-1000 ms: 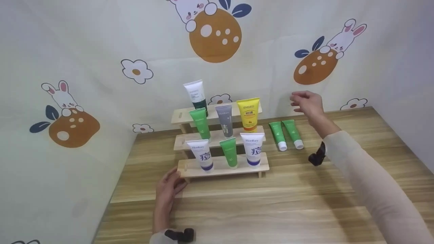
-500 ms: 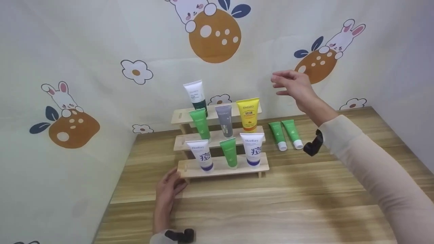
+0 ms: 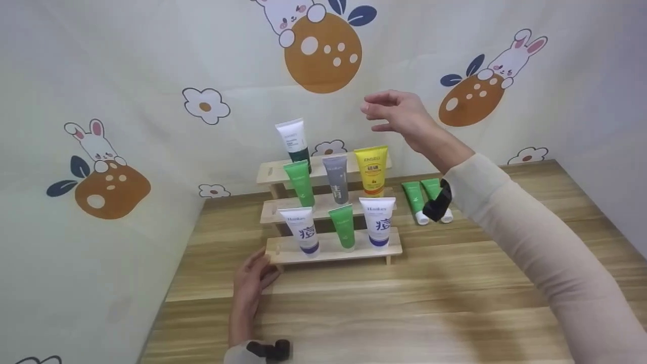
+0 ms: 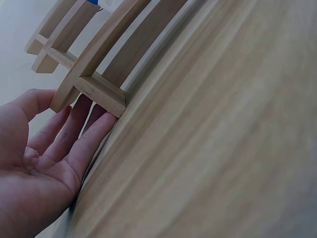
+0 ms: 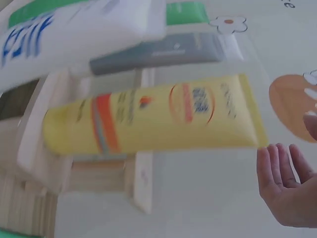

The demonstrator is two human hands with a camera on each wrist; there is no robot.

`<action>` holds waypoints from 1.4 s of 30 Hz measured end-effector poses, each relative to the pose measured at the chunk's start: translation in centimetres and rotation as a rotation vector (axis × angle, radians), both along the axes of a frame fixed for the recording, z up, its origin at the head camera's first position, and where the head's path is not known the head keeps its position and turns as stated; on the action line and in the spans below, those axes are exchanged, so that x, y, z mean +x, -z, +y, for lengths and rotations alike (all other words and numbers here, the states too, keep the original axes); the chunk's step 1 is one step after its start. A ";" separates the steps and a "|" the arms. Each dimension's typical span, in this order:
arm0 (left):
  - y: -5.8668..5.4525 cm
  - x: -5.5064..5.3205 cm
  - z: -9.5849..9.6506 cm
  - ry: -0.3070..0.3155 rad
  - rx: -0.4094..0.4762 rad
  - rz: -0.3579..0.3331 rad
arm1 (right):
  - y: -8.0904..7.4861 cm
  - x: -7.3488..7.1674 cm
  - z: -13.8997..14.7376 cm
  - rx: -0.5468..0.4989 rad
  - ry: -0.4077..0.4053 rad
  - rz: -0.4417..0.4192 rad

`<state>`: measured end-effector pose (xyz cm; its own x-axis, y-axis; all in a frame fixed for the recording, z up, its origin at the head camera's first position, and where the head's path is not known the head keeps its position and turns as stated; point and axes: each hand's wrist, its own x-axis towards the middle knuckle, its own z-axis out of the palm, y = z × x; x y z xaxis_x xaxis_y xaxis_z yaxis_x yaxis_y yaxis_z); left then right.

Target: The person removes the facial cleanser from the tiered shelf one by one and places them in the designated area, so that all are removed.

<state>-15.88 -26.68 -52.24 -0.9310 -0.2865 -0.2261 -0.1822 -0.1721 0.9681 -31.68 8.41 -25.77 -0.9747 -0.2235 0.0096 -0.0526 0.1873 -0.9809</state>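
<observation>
My left hand point(image 3: 250, 277) grips the front left corner of a three-step wooden display stand point(image 3: 328, 248); in the left wrist view the thumb lies on the board's end point(image 4: 62, 98) and fingers reach below it. My right hand point(image 3: 402, 114), holding nothing, is raised above the yellow tube point(image 3: 372, 169) on the stand's right side, fingers loosely bent. Left of that tube stand a grey tube point(image 3: 336, 177) and a green tube point(image 3: 301, 182). A white and dark green tube point(image 3: 293, 139) stands on the top step.
On the lowest step, a green tube point(image 3: 343, 227) stands between two white tubes point(image 3: 302, 230). Two green tubes point(image 3: 414, 197) lie on the wooden table right of the stand, one partly behind the wrist camera point(image 3: 437, 202). A patterned cloth point(image 3: 242, 55) hangs behind.
My right hand has moved left and up, from above the lying green tubes to above the stand's right side. The left hand stays at the stand's corner.
</observation>
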 end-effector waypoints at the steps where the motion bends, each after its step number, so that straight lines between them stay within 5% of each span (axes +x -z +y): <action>1: 0.0 0.0 0.0 -0.002 0.000 0.000 | -0.3 0.1 -0.5 -0.008 -0.011 -0.008; 8: 0.0 0.1 0.1 -0.023 -0.006 0.005 | -1.3 0.7 -3.8 -0.038 -0.062 -0.050; 22: 0.2 0.2 0.1 -0.018 -0.020 0.017 | -0.4 1.3 -8.2 -0.044 -0.110 -0.110; 34: 0.1 0.0 0.2 -0.031 0.000 -0.003 | 0.3 0.2 -10.6 -0.056 -0.018 -0.141; 42: 0.1 0.1 0.2 -0.029 -0.002 -0.002 | 0.3 -0.6 -11.6 0.003 -0.027 -0.201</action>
<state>-15.83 -26.50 -52.30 -0.9218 -0.3141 -0.2274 -0.1792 -0.1751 0.9681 -32.28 -3.17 -26.09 -0.9506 -0.2494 -0.1849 0.1389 0.1910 -0.9717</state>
